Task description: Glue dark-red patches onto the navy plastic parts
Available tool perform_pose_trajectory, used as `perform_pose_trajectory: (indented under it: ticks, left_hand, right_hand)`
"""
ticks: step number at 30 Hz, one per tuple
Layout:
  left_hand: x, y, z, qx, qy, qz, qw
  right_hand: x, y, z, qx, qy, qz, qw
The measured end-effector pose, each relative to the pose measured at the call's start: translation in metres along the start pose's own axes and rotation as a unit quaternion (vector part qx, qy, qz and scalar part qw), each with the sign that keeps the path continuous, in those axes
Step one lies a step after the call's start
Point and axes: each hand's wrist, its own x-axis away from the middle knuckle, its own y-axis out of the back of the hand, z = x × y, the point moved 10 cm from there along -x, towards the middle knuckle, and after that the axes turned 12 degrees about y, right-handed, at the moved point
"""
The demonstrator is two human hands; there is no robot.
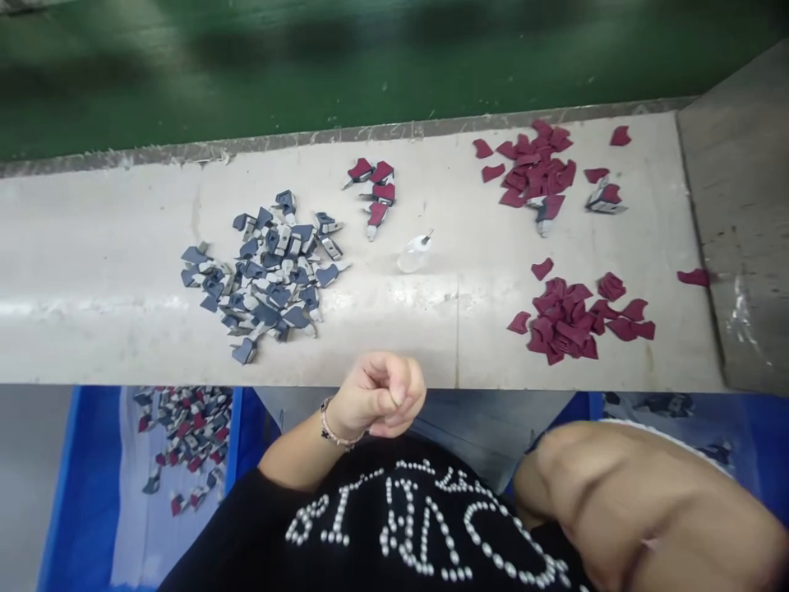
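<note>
My left hand [377,396] is curled into a fist at the near edge of the white worktable [92,271], a beaded bracelet on its wrist; nothing shows inside it. Of my right arm only the bent elbow and forearm [622,501] show at the lower right; its hand is out of view. On the table lie a heap of grey-blue small parts [268,271], a few parts with maroon covers [376,191], a small clear glue bottle [414,253], and two heaps of maroon fabric pieces [535,171] [573,321].
A blue bin [86,493] at the lower left holds several finished parts [185,436]. Another blue bin [752,436] sits at the lower right. A green floor lies beyond the table's far edge. A grey surface [740,214] adjoins the table on the right.
</note>
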Motion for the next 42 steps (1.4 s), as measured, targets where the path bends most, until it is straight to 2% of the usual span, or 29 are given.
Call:
perform_pose_trajectory:
  ticks: [4,8,11,13,16,19,22,25,27,32,34,40,42]
  left_hand:
    - [-0.005,0.011,-0.003,-0.065,-0.037,-0.055,0.996]
    - [-0.003,0.03,-0.009,-0.179,-0.061,-0.155,0.97]
    - [0.005,0.051,-0.012,-0.277,-0.038,-0.279,0.919]
    - [0.011,0.055,-0.021,-0.336,-0.051,-0.339,0.877]
    - [0.015,0.049,-0.034,-0.417,-0.076,-0.374,0.825]
    - [0.018,0.049,-0.039,-0.518,-0.057,-0.403,0.752]
    - [0.022,0.06,-0.036,-0.557,-0.037,-0.41,0.721]
    - [0.024,0.068,-0.032,-0.559,-0.026,-0.398,0.727]
    - [0.023,0.065,-0.031,-0.556,-0.032,-0.381,0.738]
    - [0.02,0.037,-0.035,-0.549,-0.094,-0.371,0.743]
    - [0.019,0.027,-0.034,-0.537,-0.112,-0.363,0.753]
    - [0.014,0.015,-0.007,-0.539,-0.071,-0.294,0.786]
    - [0.015,0.009,0.001,-0.579,-0.049,-0.256,0.772]
  right_hand:
    - [-0.002,0.014,-0.001,0.031,0.0,-0.024,0.999]
    - [-0.006,0.03,-0.003,0.041,-0.006,-0.047,0.998]
    - [-0.011,0.04,-0.002,0.029,-0.007,-0.075,0.997]
    - [-0.016,0.04,0.004,0.012,0.009,-0.083,0.996]
    - [-0.022,0.034,0.012,-0.019,0.044,-0.086,0.995]
    - [-0.025,0.034,0.009,-0.011,0.058,-0.113,0.992]
    - [-0.026,0.036,0.008,0.022,0.08,-0.112,0.99]
    - [-0.026,0.037,0.008,0.039,0.077,-0.101,0.991]
    - [-0.027,0.037,0.005,0.032,0.053,-0.098,0.993]
    - [-0.023,0.034,0.006,-0.004,0.042,-0.104,0.994]
    - [-0.02,0.033,0.007,-0.012,0.045,-0.11,0.993]
    - [-0.016,0.033,-0.012,0.016,-0.008,-0.107,0.994]
    - [-0.014,0.037,-0.023,0.05,-0.045,-0.119,0.991]
